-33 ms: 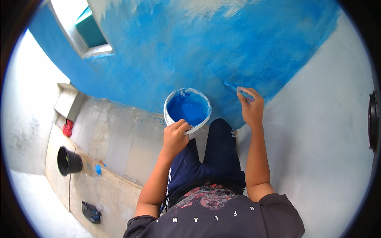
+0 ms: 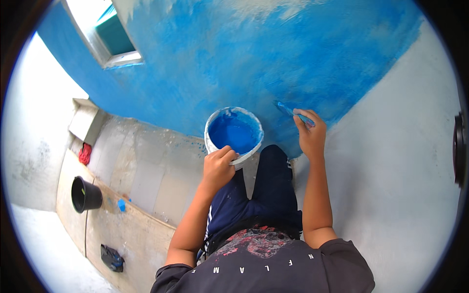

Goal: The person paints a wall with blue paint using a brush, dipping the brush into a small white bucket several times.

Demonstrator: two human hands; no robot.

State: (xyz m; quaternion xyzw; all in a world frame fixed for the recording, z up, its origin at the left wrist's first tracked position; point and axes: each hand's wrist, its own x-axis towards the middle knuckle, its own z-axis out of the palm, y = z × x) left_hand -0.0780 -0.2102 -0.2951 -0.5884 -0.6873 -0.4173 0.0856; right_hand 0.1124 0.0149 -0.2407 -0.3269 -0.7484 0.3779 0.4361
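My left hand [image 2: 219,167] grips the near rim of a white bucket [image 2: 209,141] and holds it up in front of my knees. Blue paint [image 2: 235,134] lies inside, with smears up the inner wall. In my right hand [image 2: 311,134] is a paintbrush [image 2: 287,109], its handle pinched between thumb and fingers and stained blue. The bristle end points up and left at the wall [image 2: 234,53] and appears to touch it. That wall is coated in streaky blue, with paler grey patches near the top and around the brush tip.
A window opening [image 2: 115,36] sits in the wall at upper left. A plain grey wall [image 2: 391,171] rises close on my right. On the floor at left are a black bucket [image 2: 86,195], a red cloth-like bundle [image 2: 84,154], a blue spot [image 2: 121,205] and a dark bag-like thing [image 2: 112,259].
The view has shifted slightly. The bucket sits a touch farther right, and the brush tip has moved a little left along the wall. Both hands keep their holds.
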